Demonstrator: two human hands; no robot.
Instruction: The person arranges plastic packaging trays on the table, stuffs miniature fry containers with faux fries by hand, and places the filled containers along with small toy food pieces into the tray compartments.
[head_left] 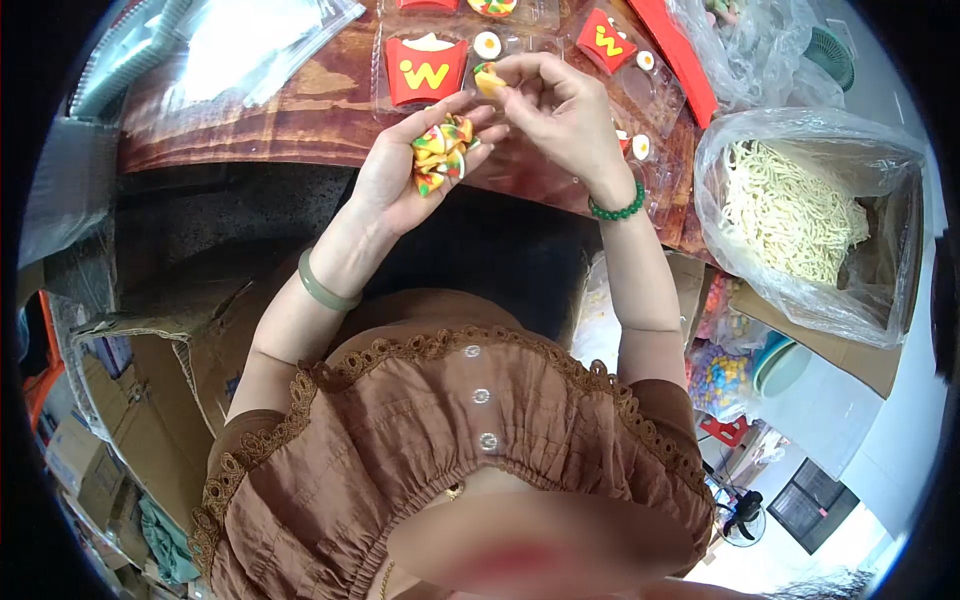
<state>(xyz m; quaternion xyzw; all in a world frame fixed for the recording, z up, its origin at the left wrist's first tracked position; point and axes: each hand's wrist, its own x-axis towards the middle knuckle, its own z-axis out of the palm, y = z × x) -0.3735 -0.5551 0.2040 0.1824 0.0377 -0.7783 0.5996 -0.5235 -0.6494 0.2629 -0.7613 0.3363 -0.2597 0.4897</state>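
Observation:
My left hand (392,172) is palm up, its fingers curled around a pile of small toy pizza slices (440,150) in yellow, red, green and white. My right hand (560,115) pinches one similar toy pizza slice (486,80) between thumb and fingertips, just above the left fingertips. Under it lies a clear plastic tray (382,75) holding a red toy fries box (428,72) with a yellow W-like mark and a toy fried egg (487,45). A second fries box (606,42) with another toy egg (645,60) sits in a tray to the right.
Stacked clear plastic trays (140,50) and bags stand at the table's left. On the right, a plastic-lined box (715,215) holds many cream-coloured strands (790,215). A red strip (675,60) borders the wooden table (240,140). An open cardboard box (150,400) sits lower left.

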